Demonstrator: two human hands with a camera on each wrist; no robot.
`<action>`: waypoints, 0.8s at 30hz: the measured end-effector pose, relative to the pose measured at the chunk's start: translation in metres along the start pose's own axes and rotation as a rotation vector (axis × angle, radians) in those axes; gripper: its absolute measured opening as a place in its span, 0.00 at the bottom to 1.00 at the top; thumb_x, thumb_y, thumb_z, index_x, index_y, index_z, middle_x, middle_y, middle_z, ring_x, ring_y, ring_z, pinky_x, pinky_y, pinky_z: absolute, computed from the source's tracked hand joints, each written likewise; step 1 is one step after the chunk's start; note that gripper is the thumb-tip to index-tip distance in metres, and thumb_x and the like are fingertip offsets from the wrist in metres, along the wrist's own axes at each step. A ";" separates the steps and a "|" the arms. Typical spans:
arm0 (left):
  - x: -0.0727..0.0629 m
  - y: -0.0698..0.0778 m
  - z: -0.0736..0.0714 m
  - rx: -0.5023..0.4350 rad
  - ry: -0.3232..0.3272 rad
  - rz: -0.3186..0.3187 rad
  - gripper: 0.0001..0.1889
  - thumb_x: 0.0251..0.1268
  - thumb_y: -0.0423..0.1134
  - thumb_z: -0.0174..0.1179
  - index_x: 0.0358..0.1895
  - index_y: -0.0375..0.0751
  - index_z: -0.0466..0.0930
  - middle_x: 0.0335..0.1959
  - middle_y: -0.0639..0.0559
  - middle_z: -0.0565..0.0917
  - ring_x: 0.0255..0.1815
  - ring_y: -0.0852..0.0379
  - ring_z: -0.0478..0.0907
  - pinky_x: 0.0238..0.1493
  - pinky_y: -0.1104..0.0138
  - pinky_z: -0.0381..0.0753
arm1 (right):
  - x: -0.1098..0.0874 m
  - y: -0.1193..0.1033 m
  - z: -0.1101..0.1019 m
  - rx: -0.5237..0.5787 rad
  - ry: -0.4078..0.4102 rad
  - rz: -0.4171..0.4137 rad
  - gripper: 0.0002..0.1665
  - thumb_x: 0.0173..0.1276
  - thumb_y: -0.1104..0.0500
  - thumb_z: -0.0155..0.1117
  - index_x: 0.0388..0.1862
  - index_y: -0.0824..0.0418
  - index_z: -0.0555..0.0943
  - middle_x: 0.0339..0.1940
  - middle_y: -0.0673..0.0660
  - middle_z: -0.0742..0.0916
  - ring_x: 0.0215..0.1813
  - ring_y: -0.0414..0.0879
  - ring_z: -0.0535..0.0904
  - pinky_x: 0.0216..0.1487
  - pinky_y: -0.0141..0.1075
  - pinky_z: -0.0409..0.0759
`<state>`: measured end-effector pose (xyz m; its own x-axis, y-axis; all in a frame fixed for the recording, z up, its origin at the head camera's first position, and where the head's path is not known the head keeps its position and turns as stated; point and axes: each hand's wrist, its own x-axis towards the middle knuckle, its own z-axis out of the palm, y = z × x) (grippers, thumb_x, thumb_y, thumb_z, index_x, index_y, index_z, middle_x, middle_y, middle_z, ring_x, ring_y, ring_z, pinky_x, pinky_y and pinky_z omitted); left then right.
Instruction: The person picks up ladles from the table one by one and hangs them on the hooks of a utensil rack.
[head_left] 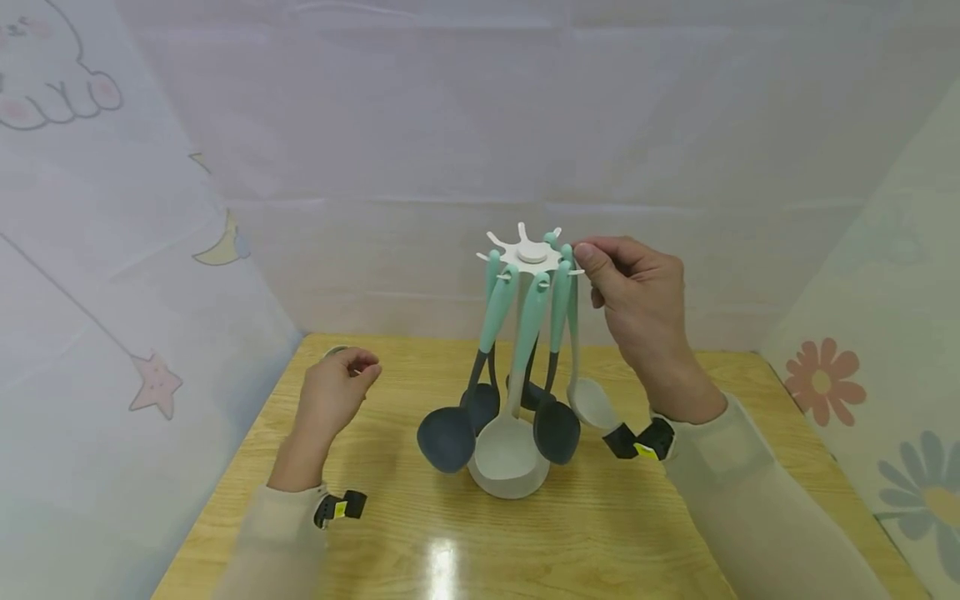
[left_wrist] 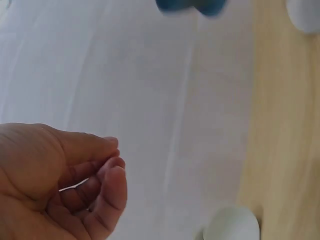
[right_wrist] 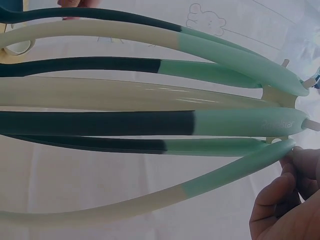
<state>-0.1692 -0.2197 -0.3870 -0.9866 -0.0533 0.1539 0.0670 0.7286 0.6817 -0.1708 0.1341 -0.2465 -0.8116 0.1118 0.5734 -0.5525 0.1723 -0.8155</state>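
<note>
A white utensil rack (head_left: 532, 252) with a ring of hooks stands on the table, hung with several mint-handled kitchen utensils. Their heads are dark, like the dark spoon (head_left: 447, 439), or white, like the large ladle (head_left: 507, 450) in front. At the rack's right side, my right hand (head_left: 645, 300) pinches the top end of a white ladle's mint handle (right_wrist: 240, 171), right beside a hook. Away to the left, my left hand (head_left: 333, 400) hovers over the table with fingers loosely curled. Nothing shows between its thumb and fingertips in the left wrist view.
The wooden table (head_left: 397, 533) is bounded by pale cloth walls at the back and both sides. Behind the left hand sits a small whitish round object (left_wrist: 232, 225), mostly hidden in the head view. Utensil heads spread out around the rack's foot.
</note>
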 end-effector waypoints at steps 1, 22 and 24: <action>0.000 -0.009 -0.002 0.045 -0.001 -0.019 0.13 0.80 0.42 0.61 0.55 0.39 0.86 0.46 0.44 0.89 0.35 0.52 0.86 0.36 0.59 0.86 | 0.000 0.000 0.000 -0.003 -0.001 -0.001 0.14 0.76 0.60 0.70 0.46 0.73 0.89 0.29 0.45 0.87 0.22 0.42 0.71 0.26 0.27 0.76; -0.016 -0.113 -0.006 0.336 -0.275 -0.479 0.08 0.67 0.34 0.59 0.37 0.29 0.75 0.26 0.39 0.79 0.27 0.44 0.75 0.27 0.54 0.78 | 0.000 0.002 0.002 0.000 -0.011 -0.007 0.13 0.76 0.61 0.69 0.46 0.74 0.89 0.28 0.44 0.86 0.22 0.43 0.70 0.26 0.28 0.75; -0.015 -0.118 -0.005 0.337 -0.287 -0.474 0.06 0.66 0.32 0.57 0.32 0.32 0.77 0.25 0.41 0.79 0.25 0.46 0.74 0.26 0.56 0.77 | 0.000 0.002 0.002 -0.005 -0.009 -0.006 0.13 0.76 0.61 0.69 0.46 0.73 0.89 0.27 0.44 0.86 0.22 0.43 0.70 0.26 0.28 0.75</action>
<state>-0.1611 -0.3082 -0.4657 -0.9012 -0.2715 -0.3377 -0.3902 0.8476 0.3597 -0.1723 0.1325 -0.2488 -0.8099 0.1020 0.5776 -0.5564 0.1781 -0.8116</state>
